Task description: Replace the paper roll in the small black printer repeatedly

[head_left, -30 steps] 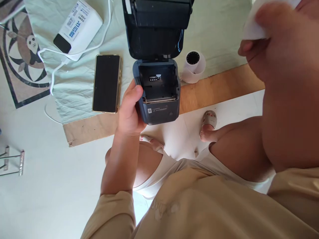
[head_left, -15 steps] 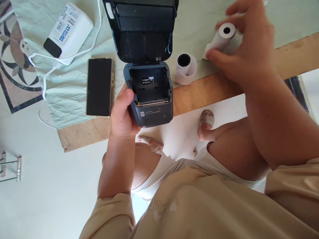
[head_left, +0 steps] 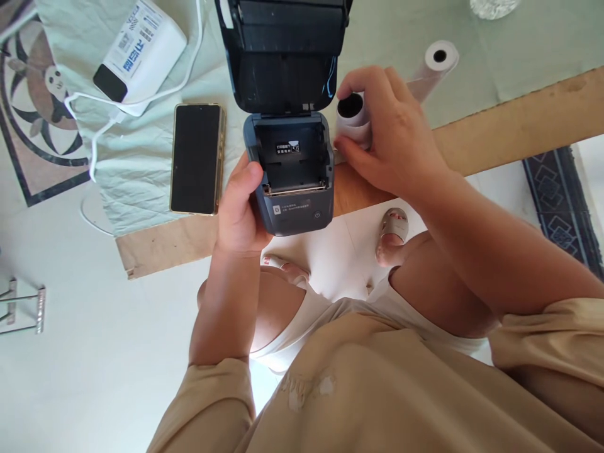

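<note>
A dark blue label printer (head_left: 297, 217) has its black lid (head_left: 285, 82) flipped up, and its paper bay shows no roll inside. My left hand (head_left: 240, 211) is wrapped round the printer's left side, thumb on the rim. To the right of the printer, my right hand (head_left: 384, 132) has its fingers closed round a small white paper roll (head_left: 355, 128) with a black core, standing on the table. Behind that hand stands a second white paper roll (head_left: 431, 69) with a dark core opening, apart from the fingers.
Left of the printer lies a phone (head_left: 196, 157) with a dark screen. A white boxy device (head_left: 151, 53) with a white cable (head_left: 191, 66) stands farther left. The green cloth (head_left: 533, 69) stops short of the wooden table edge (head_left: 514, 116). A clear glass object (head_left: 493, 6) shows at the back right.
My right hand has let go of the farther paper roll, moved left and closed on the roll beside the printer. My left hand still holds the printer. The view has shifted slightly.
</note>
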Tool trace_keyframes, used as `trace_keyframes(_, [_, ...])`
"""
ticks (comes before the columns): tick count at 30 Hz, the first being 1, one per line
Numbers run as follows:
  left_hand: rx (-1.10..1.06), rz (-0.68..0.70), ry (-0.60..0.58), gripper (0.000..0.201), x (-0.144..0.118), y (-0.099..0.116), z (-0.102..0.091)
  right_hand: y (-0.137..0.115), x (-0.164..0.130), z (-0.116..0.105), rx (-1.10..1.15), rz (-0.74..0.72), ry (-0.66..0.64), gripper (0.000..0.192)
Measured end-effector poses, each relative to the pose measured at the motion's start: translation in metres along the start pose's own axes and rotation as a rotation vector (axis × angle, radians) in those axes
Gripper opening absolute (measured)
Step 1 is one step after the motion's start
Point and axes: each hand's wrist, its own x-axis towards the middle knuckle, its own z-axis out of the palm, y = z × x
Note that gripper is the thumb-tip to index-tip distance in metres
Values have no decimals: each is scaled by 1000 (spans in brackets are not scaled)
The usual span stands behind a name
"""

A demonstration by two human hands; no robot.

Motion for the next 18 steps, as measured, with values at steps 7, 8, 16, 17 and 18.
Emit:
trace_keyframes(7, [35,-3,-8,45,-1,0,-2,7,10,6,610,219,101,68])
trace_keyframes(8, [42,-12,5,46,-1,0,-2,11,13,9,732,290,85,61])
trace_keyframes(16, [36,-19,21,38,-1,1,-2,-20,9,-17,869,187,208,45])
trace_keyframes(17, [36,-18,23,37,-1,2,-2,-28,5,-23,860,194,85,53])
trace_keyframes(18, [39,-15,24,35,-1,2,-2,-34,1,-26,792,184,-16,55])
